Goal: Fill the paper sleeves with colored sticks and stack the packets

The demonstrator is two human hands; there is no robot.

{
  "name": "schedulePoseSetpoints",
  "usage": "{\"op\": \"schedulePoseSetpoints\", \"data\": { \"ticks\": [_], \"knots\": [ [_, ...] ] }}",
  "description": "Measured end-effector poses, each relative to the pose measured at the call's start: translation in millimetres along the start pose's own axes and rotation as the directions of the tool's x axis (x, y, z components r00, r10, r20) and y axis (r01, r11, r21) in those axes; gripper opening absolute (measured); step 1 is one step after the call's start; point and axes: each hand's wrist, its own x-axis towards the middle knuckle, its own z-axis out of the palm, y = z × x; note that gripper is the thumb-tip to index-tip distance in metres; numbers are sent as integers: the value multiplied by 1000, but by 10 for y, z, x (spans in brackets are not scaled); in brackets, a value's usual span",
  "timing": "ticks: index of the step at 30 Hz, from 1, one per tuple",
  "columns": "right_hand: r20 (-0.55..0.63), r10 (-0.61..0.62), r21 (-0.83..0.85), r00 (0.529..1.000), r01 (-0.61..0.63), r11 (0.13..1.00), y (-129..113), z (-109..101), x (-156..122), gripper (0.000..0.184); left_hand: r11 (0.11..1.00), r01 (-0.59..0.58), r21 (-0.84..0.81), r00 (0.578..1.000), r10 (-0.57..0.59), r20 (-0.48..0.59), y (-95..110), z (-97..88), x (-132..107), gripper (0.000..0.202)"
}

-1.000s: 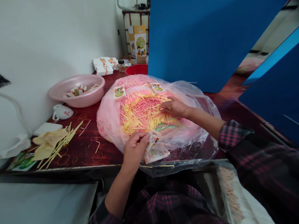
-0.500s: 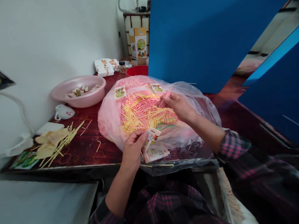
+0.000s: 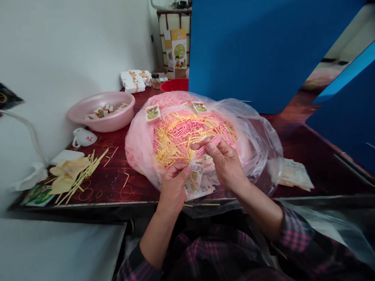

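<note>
In front of me a clear plastic bag (image 3: 258,131) lies spread around a heap of thin pink and yellow sticks (image 3: 177,134). My left hand (image 3: 173,184), at the heap's near edge, pinches a small printed packet (image 3: 197,171). Just right of that packet, my right hand (image 3: 228,165) is closed on a bunch of pink sticks (image 3: 213,142), partly hidden by its fingers. Another printed wrapper (image 3: 202,193) lies below the held packet. On the far rim of the bag rest two filled packets, a left one (image 3: 153,114) and a right one (image 3: 201,108).
A pink basin (image 3: 81,116) with several packets stands at the back left, near a white mug (image 3: 84,137). Loose yellow sticks (image 3: 86,176) lie at the left. Flat wrappers (image 3: 296,175) lie right of the bag, and a blue panel (image 3: 248,51) rises behind.
My right hand has come down and nearer to me with the pink sticks, close to the packet in my left hand. The view has shifted slightly, showing the flat wrappers at the right.
</note>
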Motion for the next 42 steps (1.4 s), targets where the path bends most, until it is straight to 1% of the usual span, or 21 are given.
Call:
{"op": "schedulePoseSetpoints", "data": {
  "ticks": [5,7,12,14,17,20,22,24,28,31,32,34,35,38,40,42],
  "knots": [
    [-5,-82,-37,997,82,996,-20,-19,-68,14,999,-34,6,999,34,17,-12,-7,15,34],
    [20,-78,-60,997,80,995,-34,-27,-74,15,998,-63,14,998,63,25,-15,-4,21,33],
    [109,106,-94,988,-96,991,0,-72,-57,24,995,-93,41,995,91,47,-21,-2,32,30],
    [130,154,-87,980,-143,986,16,-80,-56,25,995,-93,43,995,91,51,-32,-9,40,29],
    [137,192,-24,972,-191,981,18,-51,-71,26,995,-98,34,995,97,38,-65,-11,46,28],
    [86,232,92,969,-239,967,21,14,-94,26,996,-85,33,996,83,40,-106,2,40,27],
    [44,245,129,969,-248,960,41,48,-109,27,993,-105,47,994,103,45,-128,11,36,26],
    [30,256,107,966,-257,960,71,57,-122,28,988,-143,53,989,141,36,-142,14,36,26],
    [71,305,48,950,-309,950,106,1,-144,29,984,-167,61,986,165,33,-140,8,36,24],
    [96,269,-26,958,-268,963,89,-54,-146,28,980,-178,92,983,172,66,-129,16,22,23],
    [105,251,-40,962,-248,968,83,-67,-145,30,980,-173,96,983,166,75,-126,21,16,24],
    [117,208,-43,971,-204,978,80,-78,-148,43,984,-153,94,986,146,74,-124,33,7,25],
    [126,185,-61,975,-179,982,85,-75,-154,45,986,-138,90,989,132,67,-124,38,5,26],
    [205,89,-228,975,-41,973,116,-48,-182,34,991,-115,68,992,111,55,-124,48,3,29],
    [266,44,-325,963,47,945,137,-45,-165,36,992,-111,53,993,108,47,-109,44,4,31],
    [270,33,-366,962,71,928,151,-84,-66,39,992,-122,42,993,121,13,-74,28,8,31]
  ]
}}
